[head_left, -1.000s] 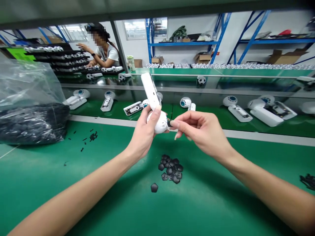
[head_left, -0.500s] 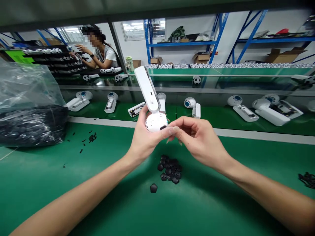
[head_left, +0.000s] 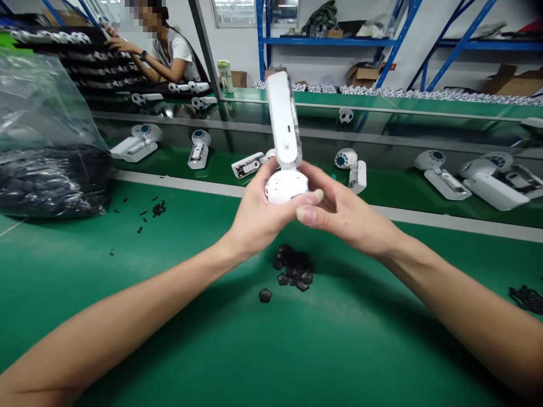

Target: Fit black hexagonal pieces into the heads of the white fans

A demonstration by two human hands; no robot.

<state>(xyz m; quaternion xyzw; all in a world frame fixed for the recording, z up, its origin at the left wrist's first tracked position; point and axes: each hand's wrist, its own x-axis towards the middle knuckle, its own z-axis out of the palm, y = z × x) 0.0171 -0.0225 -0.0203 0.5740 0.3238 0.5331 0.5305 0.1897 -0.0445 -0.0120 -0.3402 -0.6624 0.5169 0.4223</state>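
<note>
A white device with a round head and a long flat arm (head_left: pixel 283 121) stands upright between my hands, its ball-shaped end down. My left hand (head_left: pixel 258 212) is closed around the left side of that ball, thumb across its front. From the right, my right hand (head_left: pixel 343 212) wraps the ball, its fingers behind and its thumb close to the left thumb. Whether a small part is under the thumbs is hidden. Below the hands lies a pile of black pentagon pieces (head_left: pixel 294 265), with a single black pentagon (head_left: pixel 265 295) in front.
Several similar white devices (head_left: pixel 445 175) lie along the green strip behind the pale ledge. A clear plastic bag (head_left: pixel 51 175) of black parts sits at the left, near small black bits (head_left: pixel 159 209). Black strips (head_left: pixel 526 298) lie far right. A co-worker (head_left: pixel 169 56) sits beyond.
The white device has moved right and up in the picture and stands straighter. My right hand has gone from pinching at the ball's edge to wrapping around it. The view has shifted.
</note>
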